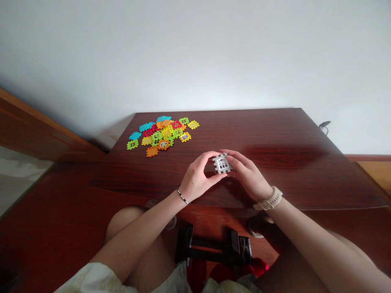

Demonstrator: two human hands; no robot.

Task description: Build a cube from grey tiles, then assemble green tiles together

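The left arm (143,228) and the right arm (317,236) stretch forward, leaning in. The left hand (197,176) and the right hand (251,176) are close together — both pinching. The left thumb (216,178) sits low (its pointing finger (208,155) is up high) — like a letter C.

One camera sat on the person's head. It looked forward and down from above, past the knees (124,221), at the left hand (197,176) and right hand (251,176), quite near, then across the tabletop (275,138) to the white wall (214,53) behind.
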